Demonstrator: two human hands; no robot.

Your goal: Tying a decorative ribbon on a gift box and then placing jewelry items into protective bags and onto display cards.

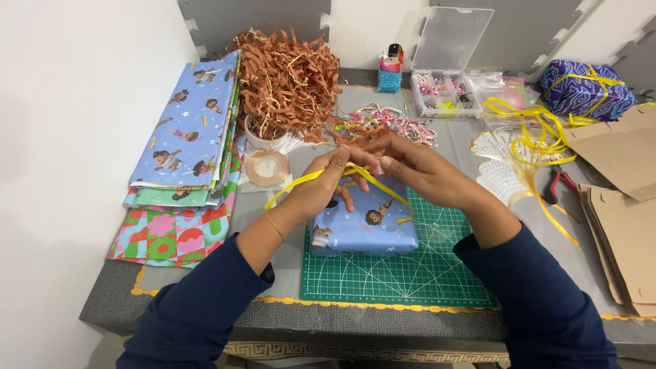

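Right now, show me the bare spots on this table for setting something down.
Free: the green mat in front of and right of the wrapped box, and the grey strip between mat and cardboard. Crowded: paper stack on the left, shredded paper, beads and ribbon behind.

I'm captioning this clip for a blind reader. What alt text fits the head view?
Two hands, left hand and right hand, hold a yellow ribbon over a blue wrapped box on a green cutting mat. Stacked wrapping paper lies to the left, brown shredded paper and a bead box behind, cardboard to the right.
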